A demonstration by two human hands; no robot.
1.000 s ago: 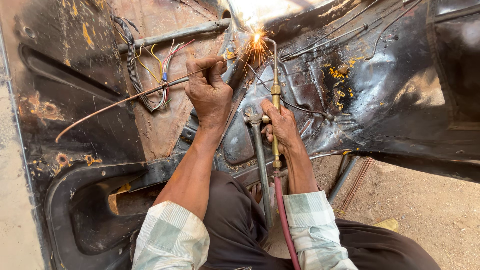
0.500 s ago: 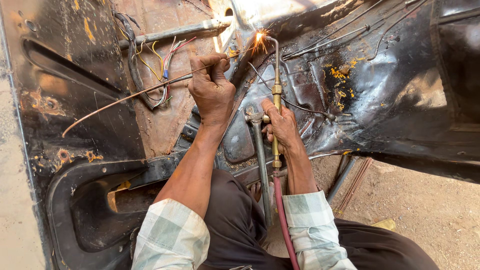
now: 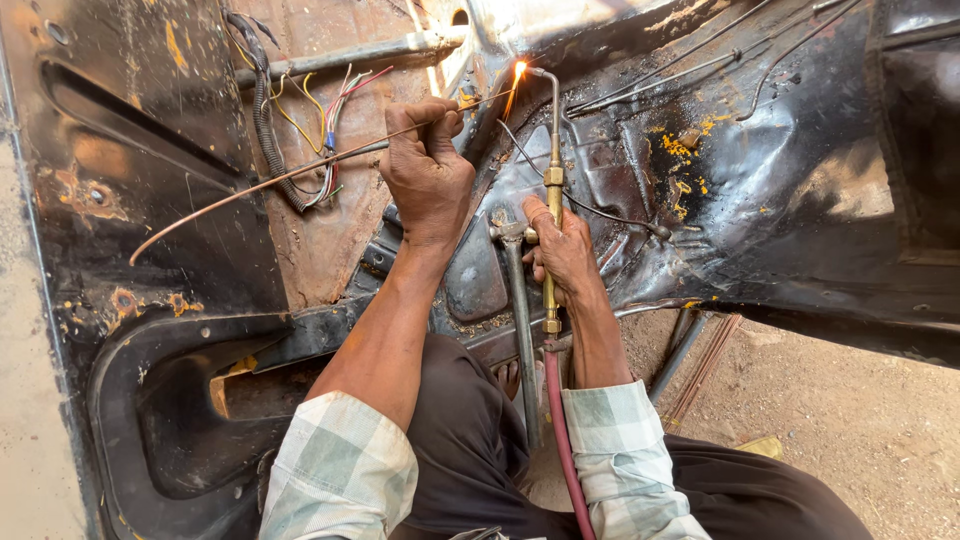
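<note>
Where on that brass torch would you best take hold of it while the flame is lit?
Probably the straight brass handle near the hose end, coming from below, as the right hand does. The torch points away, its bent tip and flame at the far end by the rod in the left hand. The red hose trails back.

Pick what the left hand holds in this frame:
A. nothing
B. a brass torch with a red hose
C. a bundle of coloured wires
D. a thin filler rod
D: the left hand pinches the thin rod, whose tip reaches the flame, while the right hand grips the brass torch.
</note>
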